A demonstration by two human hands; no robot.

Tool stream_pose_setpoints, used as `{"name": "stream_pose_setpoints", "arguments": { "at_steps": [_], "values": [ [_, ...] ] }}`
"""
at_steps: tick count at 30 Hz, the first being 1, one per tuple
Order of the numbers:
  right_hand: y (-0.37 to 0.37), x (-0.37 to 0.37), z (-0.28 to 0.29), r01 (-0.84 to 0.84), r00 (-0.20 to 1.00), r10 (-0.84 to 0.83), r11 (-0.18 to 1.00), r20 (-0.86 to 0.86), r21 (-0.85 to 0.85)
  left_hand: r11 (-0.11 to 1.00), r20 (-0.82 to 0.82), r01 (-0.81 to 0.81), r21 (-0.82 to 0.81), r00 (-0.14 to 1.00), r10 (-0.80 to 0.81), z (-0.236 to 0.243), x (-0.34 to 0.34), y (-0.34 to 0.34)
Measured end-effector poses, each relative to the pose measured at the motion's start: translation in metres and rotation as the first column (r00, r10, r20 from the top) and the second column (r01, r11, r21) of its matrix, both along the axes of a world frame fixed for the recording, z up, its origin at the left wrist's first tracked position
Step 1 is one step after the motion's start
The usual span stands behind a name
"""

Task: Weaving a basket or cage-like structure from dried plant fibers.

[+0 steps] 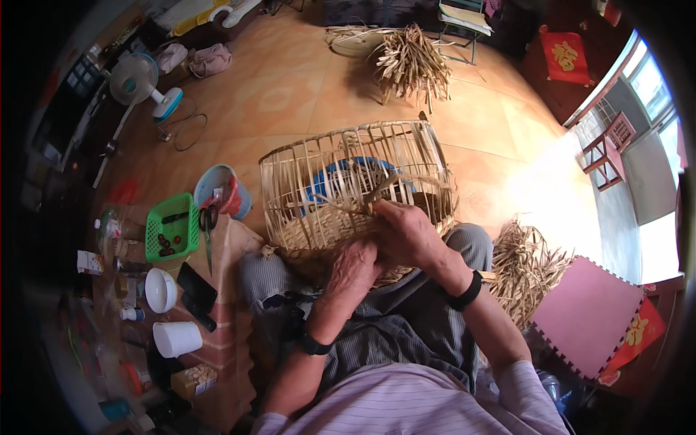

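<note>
Right grip (407,226) pinched on strand (381,189), left grip (357,262), hold unclear, slatted basket (312,230) beneath, dark pieces (167,251) in green tray (154,228)

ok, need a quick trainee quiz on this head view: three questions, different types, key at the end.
1. True or false: the left hand and the right hand are close together at the wicker basket.
2. Multiple choice: what colour is the perforated tray beside the scissors? a) white b) green c) red
3. Short answer: on which side of the picture does the pink mat with the toothed edge lie?

Key
1. True
2. b) green
3. Right side
</note>
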State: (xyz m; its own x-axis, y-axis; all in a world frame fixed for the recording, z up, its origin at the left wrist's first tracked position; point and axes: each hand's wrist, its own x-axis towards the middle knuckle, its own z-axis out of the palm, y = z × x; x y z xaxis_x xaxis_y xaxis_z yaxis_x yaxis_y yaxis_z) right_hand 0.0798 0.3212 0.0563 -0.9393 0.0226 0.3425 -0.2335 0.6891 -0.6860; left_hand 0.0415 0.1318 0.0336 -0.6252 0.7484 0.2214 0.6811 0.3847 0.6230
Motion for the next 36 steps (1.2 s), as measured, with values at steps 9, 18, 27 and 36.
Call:
{"name": "stream_pose_setpoints", "arguments": {
  "at_steps": [9, 18, 27, 36],
  "values": [
    [0.028, 0.074, -0.012, 0.474, 0.846, 0.055, 0.378, 0.53, -0.795, 0.986, 0.137, 0.129, -0.101, 0.984, -0.115, 0.021, -0.015, -0.005],
    [0.033, 0.048, -0.048, 0.516, 0.857, -0.427, 0.689, 0.29, -0.509, 0.987, 0.187, -0.053, -0.15, 0.979, 0.081, 0.029, -0.014, 0.007],
    [0.051, 0.047, -0.039, 0.544, 0.824, -0.222, 0.565, 0.521, -0.62, 0.965, -0.081, -0.247, -0.086, 0.967, 0.241, 0.007, -0.003, 0.025],
    [0.004, 0.067, -0.019, 0.485, 0.874, -0.284, 0.561, 0.394, -0.671, 0.972, -0.138, -0.172, 0.16, 0.971, 0.195, -0.006, -0.011, -0.01]
  ]
}}
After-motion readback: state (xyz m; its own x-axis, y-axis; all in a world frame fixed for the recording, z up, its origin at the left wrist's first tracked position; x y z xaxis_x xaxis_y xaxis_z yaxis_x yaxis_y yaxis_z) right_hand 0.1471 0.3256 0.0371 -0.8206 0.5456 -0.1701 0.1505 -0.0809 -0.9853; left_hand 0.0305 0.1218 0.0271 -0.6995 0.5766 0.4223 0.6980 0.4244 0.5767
